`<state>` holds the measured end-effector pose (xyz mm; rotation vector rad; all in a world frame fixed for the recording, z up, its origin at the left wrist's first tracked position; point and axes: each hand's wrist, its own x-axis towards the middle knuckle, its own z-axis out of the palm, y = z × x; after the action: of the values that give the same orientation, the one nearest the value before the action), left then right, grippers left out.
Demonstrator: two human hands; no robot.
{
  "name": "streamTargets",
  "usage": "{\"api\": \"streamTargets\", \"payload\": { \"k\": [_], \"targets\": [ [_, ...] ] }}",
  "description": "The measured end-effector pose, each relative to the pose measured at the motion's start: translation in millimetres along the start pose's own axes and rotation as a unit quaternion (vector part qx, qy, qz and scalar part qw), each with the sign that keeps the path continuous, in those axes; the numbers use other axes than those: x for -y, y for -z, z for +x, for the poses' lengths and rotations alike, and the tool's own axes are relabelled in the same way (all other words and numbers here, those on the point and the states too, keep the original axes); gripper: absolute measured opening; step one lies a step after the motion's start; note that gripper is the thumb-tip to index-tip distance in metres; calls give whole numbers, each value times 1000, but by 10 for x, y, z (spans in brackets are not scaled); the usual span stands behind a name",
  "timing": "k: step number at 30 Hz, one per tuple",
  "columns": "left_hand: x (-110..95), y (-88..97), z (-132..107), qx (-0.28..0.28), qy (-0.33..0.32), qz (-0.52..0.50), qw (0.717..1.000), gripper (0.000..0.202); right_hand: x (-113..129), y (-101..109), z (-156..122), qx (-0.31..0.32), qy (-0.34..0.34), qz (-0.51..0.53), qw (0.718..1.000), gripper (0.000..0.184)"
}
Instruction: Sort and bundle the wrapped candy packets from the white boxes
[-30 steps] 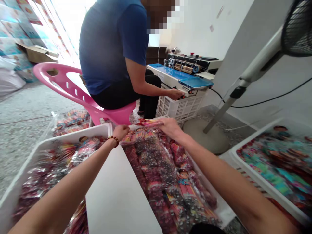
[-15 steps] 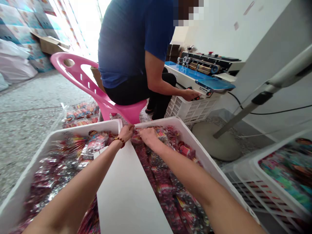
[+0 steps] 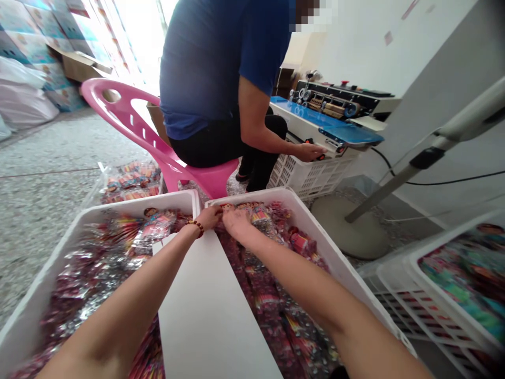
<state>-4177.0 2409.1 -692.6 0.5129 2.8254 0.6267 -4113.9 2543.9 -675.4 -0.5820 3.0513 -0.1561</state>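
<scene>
Both my hands reach to the far left corner of the right white bin, which is packed with rows of small clear plastic packets with red and yellow contents. My left hand, a beaded bracelet at its wrist, is closed at the corner by the rim; its fingertips point to the right hand. Close beside it, my right hand has its fingers curled down on the end packets. The fingers partly cover what they grip. A long white board lies under my left wrist, between the packets on either side.
The left white bin also holds packets. Ahead, a person in a blue shirt sits on a pink chair, one hand at a blue-topped machine. A metal pole leans at right, above a white basket.
Both hands have shifted slightly, drawing down and nearer to each other at the bin's far corner. The seated person's hand stays by the machine.
</scene>
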Motion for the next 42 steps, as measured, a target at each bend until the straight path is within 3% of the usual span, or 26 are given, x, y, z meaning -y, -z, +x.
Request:
{"api": "streamTargets", "payload": {
  "k": [3, 8, 12, 14, 17, 20, 22, 25, 28, 31, 36, 39, 42],
  "targets": [
    [-10, 26, 23, 3, 0, 14, 1000, 32, -114, 25, -23, -26, -27, 4, 999, 40],
    [-33, 45, 82, -24, -14, 17, 999, 37, -276, 23, -35, 63, -1, 29, 998, 59],
    [-53, -57, 125, -10, -36, 2, 999, 35, -373, 31, -63, 45, 13, 43, 998, 82],
    [-51, -104, 148, 6, -31, 3, 999, 34, -453, 95, -98, 48, 10, 67, 997, 78],
    [-50, -120, 169, 17, -17, 16, 1000, 39, -676, 235, -228, 26, -21, 109, 993, 51],
    [-76, -85, 150, 25, -18, 24, 999, 42, -1056, 295, -518, -48, -35, 154, 986, 36],
    [-104, -54, 117, 29, -25, 22, 999, 41, -1366, 228, -815, -93, -63, 208, 972, 30],
    [-128, -20, 84, 20, -32, 34, 999, 41, -1787, -24, -1379, -150, -171, 271, 935, 29],
    [-123, -11, 110, -8, -28, 65, 997, 45, -2027, -340, -1913, -122, -291, 266, 911, 28],
    [-141, -11, 138, -8, -18, 83, 996, 47, -2075, -569, -2182, -61, -325, 240, 913, 28],
    [-278, 33, 62, 22, -1, 108, 994, 48, -1929, -633, -2050, 41, -370, 153, 916, 33],
    [-369, 87, 15, -10, 18, 115, 993, 48, -1811, -656, -1972, 78, -393, 132, 907, 31],
    [-438, 129, 0, -44, -6, 106, 993, 47, -1713, -737, -2030, 76, -393, 132, 907, 32]
  ]
}}
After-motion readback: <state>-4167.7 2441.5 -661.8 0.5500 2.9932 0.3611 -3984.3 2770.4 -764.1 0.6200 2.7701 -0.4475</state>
